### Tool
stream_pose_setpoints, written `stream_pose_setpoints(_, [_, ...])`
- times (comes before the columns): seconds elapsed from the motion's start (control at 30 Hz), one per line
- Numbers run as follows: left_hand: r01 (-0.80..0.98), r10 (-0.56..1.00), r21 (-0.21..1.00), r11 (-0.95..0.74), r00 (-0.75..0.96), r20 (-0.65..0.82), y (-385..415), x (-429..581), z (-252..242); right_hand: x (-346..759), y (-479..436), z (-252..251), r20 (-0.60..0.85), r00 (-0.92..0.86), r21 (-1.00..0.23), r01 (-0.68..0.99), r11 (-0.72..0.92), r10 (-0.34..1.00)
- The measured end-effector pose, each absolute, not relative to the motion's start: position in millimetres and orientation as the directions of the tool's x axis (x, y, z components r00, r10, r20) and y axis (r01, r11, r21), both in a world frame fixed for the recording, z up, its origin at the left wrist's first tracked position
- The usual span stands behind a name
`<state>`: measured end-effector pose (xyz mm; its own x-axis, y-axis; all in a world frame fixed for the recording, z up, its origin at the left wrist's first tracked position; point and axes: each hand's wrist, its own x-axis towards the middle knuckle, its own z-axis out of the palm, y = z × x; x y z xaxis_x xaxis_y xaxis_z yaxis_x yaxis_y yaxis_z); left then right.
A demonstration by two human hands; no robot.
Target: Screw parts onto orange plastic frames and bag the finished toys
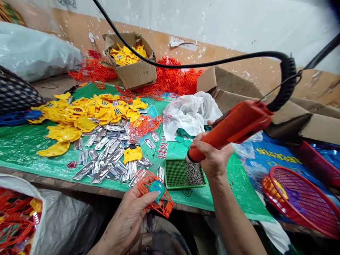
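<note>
Gripped between thumb and fingers of the left hand (130, 207), lower centre of the frame: an orange openwork plastic frame (168, 208) with a rounded teal plastic piece (157, 187) at its middle, and a thumb laid on the teal. Wrapped by the right hand (214, 156), right of centre: a red-orange cylindrical powered driver (236, 124), slanting down to the left, with a black cable (212, 63) looping across the top. Judged by look, for the orange part: probably light and springy, with thin bars liable to bend or snap; best taken by the outer edges. For the teal part: likely stiff, smooth and perhaps slippery; best steadied under a flat thumb. For the driver: presumably heavier and rigid; best held round the barrel, allowing for cable drag.

Containers. Centre, below the driver's nose: a green rectangular plastic tray (174, 173) with gridded floor, small grey metal pieces (196, 174), probably screws, heaped toward the right; contact with the nose impossible to tell. Upper left of centre: a brown cardboard box (138, 75), open, with yellow plastic pieces (127, 55) inside. Right edge: a red latticed plastic basket (315, 187) with yellow and purple items inside. Lower left: a white sack (21, 180), open, mostly orange openwork pieces (14, 226) within.
</note>
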<state>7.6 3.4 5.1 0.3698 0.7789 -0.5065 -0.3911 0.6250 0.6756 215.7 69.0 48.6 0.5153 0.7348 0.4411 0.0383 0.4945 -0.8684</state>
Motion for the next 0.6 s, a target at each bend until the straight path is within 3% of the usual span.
stream_pose_setpoints(0.27, [-0.369,0.765,0.672,0.642,0.371,-0.527,3.7,7.0,3.0,218.0,73.9,42.3,0.444,0.512,-0.890,0.153,0.430,0.735])
stream_pose_setpoints(0.6, [-0.393,0.771,0.664,0.636,0.343,-0.536,2.4,5.1,5.0,216.5,73.9,39.7,0.393,0.526,-0.912,0.119,0.392,0.754])
